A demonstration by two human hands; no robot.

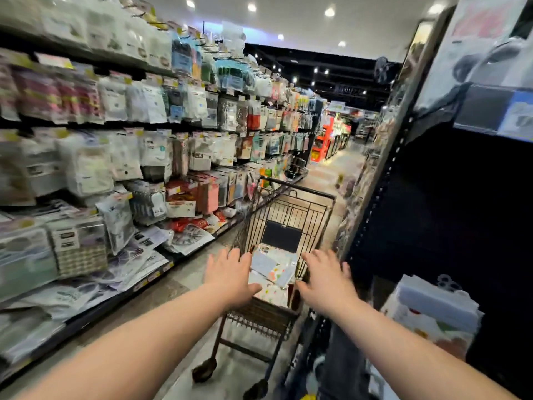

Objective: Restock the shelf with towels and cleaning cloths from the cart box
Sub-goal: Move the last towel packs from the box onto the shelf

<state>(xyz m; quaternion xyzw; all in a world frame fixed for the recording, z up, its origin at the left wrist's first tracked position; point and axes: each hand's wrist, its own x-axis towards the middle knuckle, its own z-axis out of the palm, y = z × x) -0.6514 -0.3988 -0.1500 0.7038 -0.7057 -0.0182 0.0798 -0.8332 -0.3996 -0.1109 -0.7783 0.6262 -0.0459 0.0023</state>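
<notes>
Seen from my head, my left hand (230,280) and right hand (326,281) reached over the near end of the wire cart (300,215), fingers straight and spread, gripping nothing. Patterned cloth packs (274,268) lay in its basket between them. The stocked shelf (115,157) stood on my left.

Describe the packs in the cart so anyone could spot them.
Find the dark wire cart in the aisle. At its near end, between left hand and right hand, lie flat packs, pale with pastel spots, piled rather than hung.
</notes>
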